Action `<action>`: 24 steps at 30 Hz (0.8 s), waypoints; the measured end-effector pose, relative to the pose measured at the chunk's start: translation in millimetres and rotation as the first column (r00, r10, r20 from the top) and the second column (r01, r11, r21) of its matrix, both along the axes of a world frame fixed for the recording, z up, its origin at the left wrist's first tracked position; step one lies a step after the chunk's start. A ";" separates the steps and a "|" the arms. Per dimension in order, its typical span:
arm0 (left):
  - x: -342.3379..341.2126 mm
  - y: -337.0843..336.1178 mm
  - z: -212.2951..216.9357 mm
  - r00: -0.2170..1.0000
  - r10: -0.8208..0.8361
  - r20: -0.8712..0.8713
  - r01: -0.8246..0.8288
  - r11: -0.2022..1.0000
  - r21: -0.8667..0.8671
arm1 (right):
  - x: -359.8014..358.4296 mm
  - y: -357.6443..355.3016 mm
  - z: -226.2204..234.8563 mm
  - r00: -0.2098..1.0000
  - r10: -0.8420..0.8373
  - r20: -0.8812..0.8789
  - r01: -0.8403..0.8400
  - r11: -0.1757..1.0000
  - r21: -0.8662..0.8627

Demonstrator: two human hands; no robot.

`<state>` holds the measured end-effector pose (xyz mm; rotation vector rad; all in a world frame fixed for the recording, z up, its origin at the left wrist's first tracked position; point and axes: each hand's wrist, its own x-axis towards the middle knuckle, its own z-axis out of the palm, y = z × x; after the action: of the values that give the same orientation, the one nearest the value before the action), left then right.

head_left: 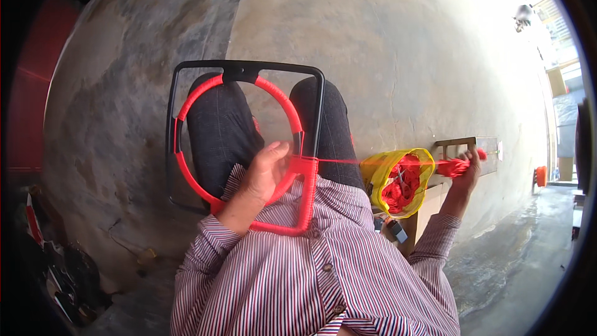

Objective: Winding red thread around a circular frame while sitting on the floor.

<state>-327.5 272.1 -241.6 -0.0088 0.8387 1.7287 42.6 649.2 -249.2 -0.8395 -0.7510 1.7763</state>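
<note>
Above my lap is a black square frame [320,102] with a ring inside it. Red cord covers much of the ring [283,101] and the near right corner of the square. My left hand [267,171] grips the right part of the frame, where ring and square meet; some of its fingers are hidden. From that spot a red cord [348,161] runs taut to the right. Out to the right, my right hand [467,174] is closed on a bundle of red cord [453,167], slightly blurred. The cord passes over a yellow bag [378,182].
Tangled red cord [401,190] fills the yellow bag beside my right thigh. Behind it stands a low wooden-looking box or stool [488,155]. Dark clutter [74,274] lies at the lower left. An orange object [540,176] sits far right on the concrete floor [398,56].
</note>
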 end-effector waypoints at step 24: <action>7.9 -3.6 8.5 0.908 0.330 -0.256 -0.371 0.919 -0.132 | -247.8 -208.5 28.7 0.643 0.564 0.518 -0.756 0.578 0.308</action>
<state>-319.7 268.5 -233.2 -0.0878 1.2222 2.0120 -205.2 440.7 -220.5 -0.5376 -1.9237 1.9199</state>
